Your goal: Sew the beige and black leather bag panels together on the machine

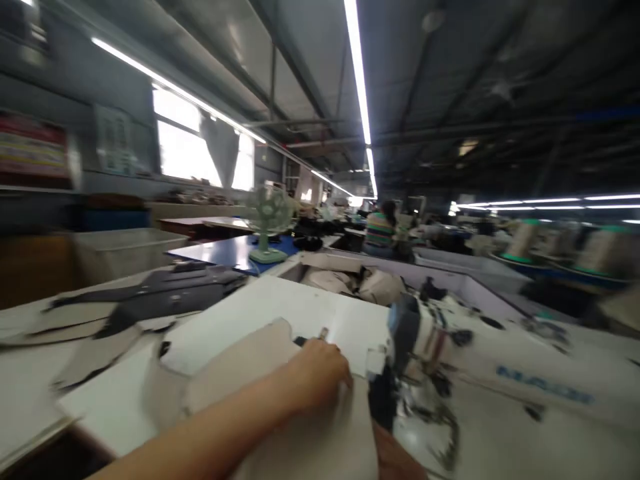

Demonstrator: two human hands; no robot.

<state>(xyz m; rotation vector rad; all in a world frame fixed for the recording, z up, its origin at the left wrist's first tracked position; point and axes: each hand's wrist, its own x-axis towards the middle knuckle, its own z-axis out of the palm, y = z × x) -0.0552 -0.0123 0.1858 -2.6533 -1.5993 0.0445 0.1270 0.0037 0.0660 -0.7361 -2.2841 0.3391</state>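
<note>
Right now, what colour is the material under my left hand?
The material is pale beige, seen best in the head view.

The blue lettering [544,385] on the sewing machine [483,360] is blurred — unreadable, like the red wall banner [33,152].

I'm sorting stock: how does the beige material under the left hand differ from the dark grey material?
The beige material is pale; the dark grey material is far darker. The left hand lies over the beige material, while no hand touches the dark grey material. Both look thin and sheet-like.
</note>
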